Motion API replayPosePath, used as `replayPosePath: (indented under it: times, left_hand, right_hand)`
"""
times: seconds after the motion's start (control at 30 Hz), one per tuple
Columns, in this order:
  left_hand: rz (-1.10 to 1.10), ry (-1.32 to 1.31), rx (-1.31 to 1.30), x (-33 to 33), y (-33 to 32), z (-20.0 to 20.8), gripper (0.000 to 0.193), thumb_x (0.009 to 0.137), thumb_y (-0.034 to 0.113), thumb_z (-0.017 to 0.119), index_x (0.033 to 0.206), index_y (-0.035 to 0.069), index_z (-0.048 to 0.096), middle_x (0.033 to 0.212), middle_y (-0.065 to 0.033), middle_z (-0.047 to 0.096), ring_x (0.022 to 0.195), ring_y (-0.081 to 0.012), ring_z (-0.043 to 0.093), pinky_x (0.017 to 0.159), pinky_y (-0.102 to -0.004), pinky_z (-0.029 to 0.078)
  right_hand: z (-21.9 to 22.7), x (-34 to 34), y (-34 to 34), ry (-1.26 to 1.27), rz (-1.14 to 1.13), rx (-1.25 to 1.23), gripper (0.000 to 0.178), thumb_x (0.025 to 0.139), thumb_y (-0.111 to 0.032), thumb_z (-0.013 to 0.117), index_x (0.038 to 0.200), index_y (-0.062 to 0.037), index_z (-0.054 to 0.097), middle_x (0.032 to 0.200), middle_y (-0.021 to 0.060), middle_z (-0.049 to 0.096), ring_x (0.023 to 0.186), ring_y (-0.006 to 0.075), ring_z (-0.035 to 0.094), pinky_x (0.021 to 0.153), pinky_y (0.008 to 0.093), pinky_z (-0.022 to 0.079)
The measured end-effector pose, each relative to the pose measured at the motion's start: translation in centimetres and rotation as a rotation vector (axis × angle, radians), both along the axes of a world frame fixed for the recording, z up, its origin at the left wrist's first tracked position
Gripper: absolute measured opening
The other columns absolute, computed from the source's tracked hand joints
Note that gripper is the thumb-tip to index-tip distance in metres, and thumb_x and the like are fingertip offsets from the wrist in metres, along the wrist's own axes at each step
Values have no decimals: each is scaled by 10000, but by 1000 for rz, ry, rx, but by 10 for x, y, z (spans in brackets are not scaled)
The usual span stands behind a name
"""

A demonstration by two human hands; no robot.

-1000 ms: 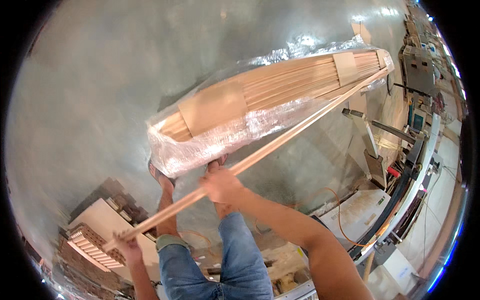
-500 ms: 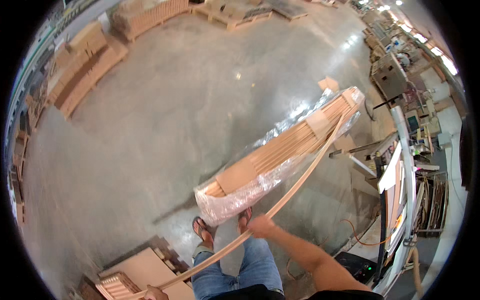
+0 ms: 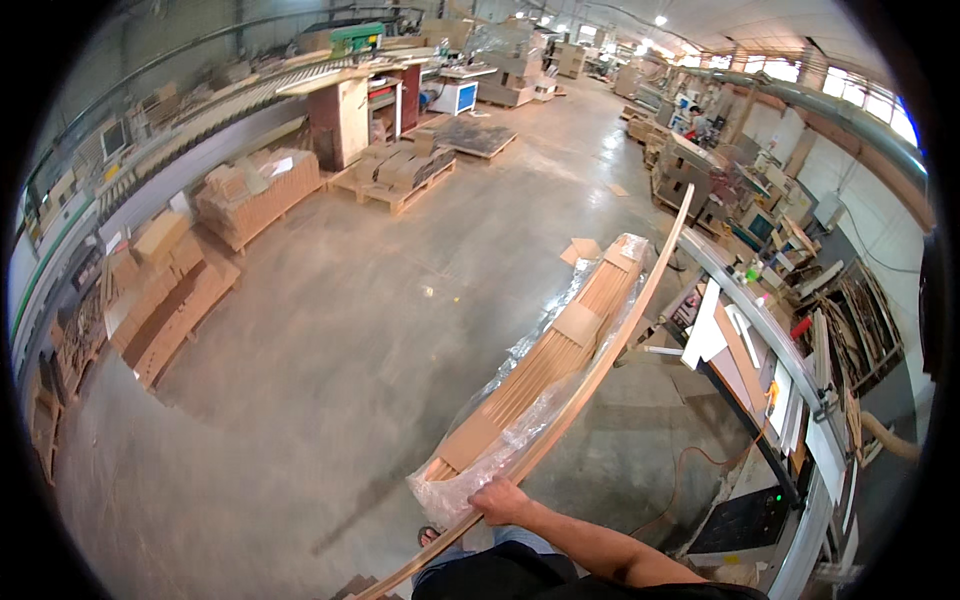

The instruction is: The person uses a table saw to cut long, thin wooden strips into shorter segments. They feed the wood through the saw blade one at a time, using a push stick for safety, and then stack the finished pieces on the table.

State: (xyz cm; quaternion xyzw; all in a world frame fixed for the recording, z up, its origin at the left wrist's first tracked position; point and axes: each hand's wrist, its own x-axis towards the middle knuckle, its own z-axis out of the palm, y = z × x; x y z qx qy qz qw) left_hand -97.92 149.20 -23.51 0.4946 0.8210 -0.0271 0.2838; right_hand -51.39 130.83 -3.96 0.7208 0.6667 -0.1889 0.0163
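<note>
Where right fingers [image 3: 484, 497] clench, wooden strip [image 3: 592, 384] held

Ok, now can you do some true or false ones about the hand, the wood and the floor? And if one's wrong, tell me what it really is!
1. The right hand is holding a long wooden stick. True.
2. That hand is wearing a thick glove. False: it is bare.
3. The bundle of sticks is standing up on one end. False: it is lying down on the floor.
4. A piece of cardboard lies across the bundle. True.
5. The floor is bright red. False: it is grey.
6. There is see-through plastic around the bundle. True.
</note>
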Motion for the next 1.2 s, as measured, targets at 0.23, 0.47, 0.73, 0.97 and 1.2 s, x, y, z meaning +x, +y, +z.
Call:
replayPosePath:
  times: [0.23,0.47,0.73,0.97,1.2]
  left_hand:
    - [-542,-401,297,67,-5,-11,305,956,302,622,942,16,726,895,-80,739,783,-289,666,729,-427,529]
    - [-1393,-564,172,314,-125,244,462,834,471,757,956,27,715,857,-255,717,838,-429,709,741,-522,553]
    - [-1554,-527,103,310,-150,214,493,755,546,780,854,66,728,753,-198,708,730,-425,697,672,-517,543]
    - [-1740,-508,-40,291,-165,182,468,739,534,807,851,83,751,700,-171,686,669,-365,690,626,-452,530]
    - [-1833,-384,-291,347,-195,191,500,694,523,837,908,77,765,727,-182,688,672,-326,688,659,-416,541]
  right_hand:
    - [63,13,-15,-199,-86,156,113,732,-178,682,821,-109,668,772,95,704,758,280,699,847,425,458]
    - [88,-4,-55,-250,-282,150,140,737,-187,668,855,-111,672,804,77,697,856,260,688,842,405,450]
    - [92,5,-164,-229,-471,393,220,722,-245,726,890,-115,669,911,52,667,970,245,629,859,396,447]
    - [108,46,-377,-436,-911,329,300,702,-207,761,957,-98,645,1021,103,608,1115,305,573,1135,554,343]
    - [124,43,-602,-718,-1374,513,413,671,-119,762,1070,-92,657,1192,89,610,1303,323,511,1140,574,316]
